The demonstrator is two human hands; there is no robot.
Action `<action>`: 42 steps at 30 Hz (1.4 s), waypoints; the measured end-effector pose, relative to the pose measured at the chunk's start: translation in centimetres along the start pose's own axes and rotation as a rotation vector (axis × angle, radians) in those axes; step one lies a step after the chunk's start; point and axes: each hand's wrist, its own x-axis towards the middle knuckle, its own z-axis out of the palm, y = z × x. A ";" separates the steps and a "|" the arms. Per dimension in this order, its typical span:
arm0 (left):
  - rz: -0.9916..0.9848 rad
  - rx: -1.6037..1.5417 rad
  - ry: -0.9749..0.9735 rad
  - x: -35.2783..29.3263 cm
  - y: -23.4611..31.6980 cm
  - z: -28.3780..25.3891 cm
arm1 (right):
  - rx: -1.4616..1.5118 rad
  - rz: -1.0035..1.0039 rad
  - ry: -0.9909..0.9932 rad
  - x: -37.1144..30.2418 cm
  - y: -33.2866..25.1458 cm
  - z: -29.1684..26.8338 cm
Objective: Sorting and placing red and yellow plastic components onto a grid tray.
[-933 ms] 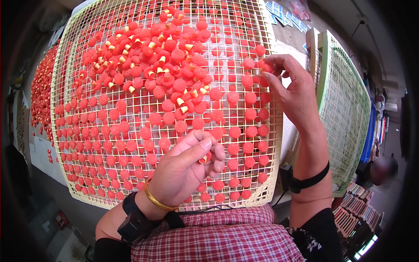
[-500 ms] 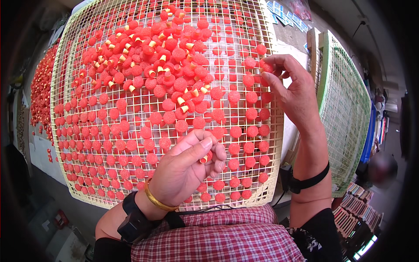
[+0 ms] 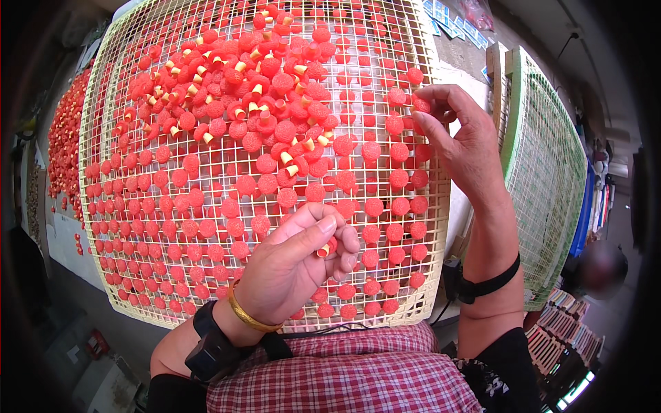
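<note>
A cream plastic mesh rack (image 3: 421, 303) lies in front of me. Red mushroom-shaped pieces with textured caps and pale yellow stems lie in a loose pile (image 3: 227, 96) on its upper middle. More red caps (image 3: 400, 179) sit in rows in the mesh openings. Between thumb and forefinger, my right hand (image 3: 463, 134) pinches a red mushroom-shaped piece (image 3: 421, 107) at the rack's right side. My left hand (image 3: 299, 258), palm turned up over the near part, has its fingers curled around another red piece (image 3: 328, 248), whose stem end shows.
Left of the rack spreads a heap of similar red pieces (image 3: 65, 138). A green-edged mesh rack (image 3: 544, 165) leans at the right, beside a wooden edge (image 3: 496, 86). Blue-and-white cards (image 3: 454, 26) lie at the far right. Stacked slatted pieces (image 3: 558, 323) stand low on the right.
Both hands keep nearly the same place and grip. The right part of the rack, with its rows of caps, appears shifted very slightly to the right.
</note>
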 end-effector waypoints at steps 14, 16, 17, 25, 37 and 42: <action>0.008 0.017 -0.015 0.1 -0.1 0.0 | 0.051 0.040 0.012 0.0 0.1 0.2; 0.008 0.024 -0.015 0.2 -0.1 0.0 | 0.052 0.042 0.013 0.0 0.1 0.3; 0.006 0.024 -0.015 0.2 -0.1 -0.1 | 0.049 0.044 0.014 0.1 0.1 0.3; -0.002 0.012 -0.020 0.1 0.0 0.1 | 0.118 0.050 0.039 0.0 0.3 0.1; -0.030 0.032 -0.037 0.1 0.1 -0.1 | 0.099 0.066 0.095 0.0 0.7 -1.0; -0.013 0.004 -0.021 0.0 0.0 -0.2 | -0.063 -0.045 0.160 0.3 1.1 -1.5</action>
